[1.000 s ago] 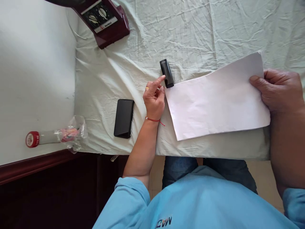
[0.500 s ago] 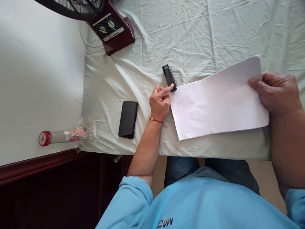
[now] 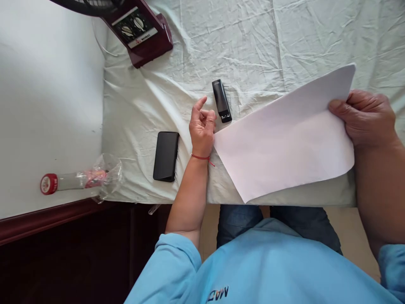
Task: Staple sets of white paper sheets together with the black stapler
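While the person's blue shirt (image 3: 265,266) filled the bottom of the head view, both forearms reached out over the near edge of a bed covered by a wrinkled pale sheet (image 3: 253,42). Nearest lay the folded white paper (image 3: 284,139), its long axis running left to right and tilted up toward the far right, one corner hanging just past the bed's edge. The right hand (image 3: 367,120) gripped its right end, thumb on top and fingers closed around the edge. At the paper's left end the left hand (image 3: 202,126) held nothing: its fingers were loosely curled, the index finger raised and pointing away from the body, the heel of the hand touching or just beside the paper's left edge; which, I could not tell. A red thread (image 3: 202,158) circled that wrist. Left of that hand, apart from it, a black phone (image 3: 166,156) lay face up. Just beyond and slightly right of the left hand's fingertips lay a small black stapler (image 3: 221,100), its long axis running roughly away from the body, its near end close to the paper's upper left edge. The left hand was much the nearer to it. Farther off at the left corner stood a dark red fan base (image 3: 139,31), and on the white surface to the left lay a red-capped bottle (image 3: 63,182) in clear wrap.
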The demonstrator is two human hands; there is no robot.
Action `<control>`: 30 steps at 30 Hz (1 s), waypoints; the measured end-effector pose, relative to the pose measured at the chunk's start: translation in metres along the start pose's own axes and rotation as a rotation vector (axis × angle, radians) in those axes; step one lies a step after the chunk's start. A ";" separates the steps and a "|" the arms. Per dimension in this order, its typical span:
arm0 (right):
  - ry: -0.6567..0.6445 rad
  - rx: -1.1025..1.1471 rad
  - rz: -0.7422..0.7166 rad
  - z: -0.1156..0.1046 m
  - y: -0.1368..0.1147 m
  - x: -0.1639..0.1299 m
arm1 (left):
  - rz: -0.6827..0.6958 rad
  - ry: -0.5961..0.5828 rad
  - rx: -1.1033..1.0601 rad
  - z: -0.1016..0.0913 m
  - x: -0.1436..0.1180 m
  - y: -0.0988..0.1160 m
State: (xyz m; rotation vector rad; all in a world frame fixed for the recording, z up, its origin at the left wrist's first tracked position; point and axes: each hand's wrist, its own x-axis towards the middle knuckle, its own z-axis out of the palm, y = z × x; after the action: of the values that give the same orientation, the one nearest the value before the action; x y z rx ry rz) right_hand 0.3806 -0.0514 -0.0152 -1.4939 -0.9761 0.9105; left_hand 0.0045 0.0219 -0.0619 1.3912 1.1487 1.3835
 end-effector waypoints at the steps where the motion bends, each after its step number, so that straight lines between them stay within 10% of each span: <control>1: 0.013 0.031 -0.008 0.001 0.001 0.000 | -0.030 0.015 -0.038 0.001 0.000 0.003; 23: 0.227 0.199 -0.199 0.005 0.018 0.019 | -0.233 -0.391 0.020 -0.004 -0.006 0.043; 30: 0.122 0.218 -0.140 0.006 0.014 0.013 | -0.261 -0.241 0.050 -0.006 -0.006 0.035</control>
State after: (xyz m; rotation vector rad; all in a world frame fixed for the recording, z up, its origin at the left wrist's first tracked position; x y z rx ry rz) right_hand 0.3812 -0.0385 -0.0307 -1.2659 -0.8525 0.7887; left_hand 0.0006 0.0078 -0.0293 1.3474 1.1629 0.9822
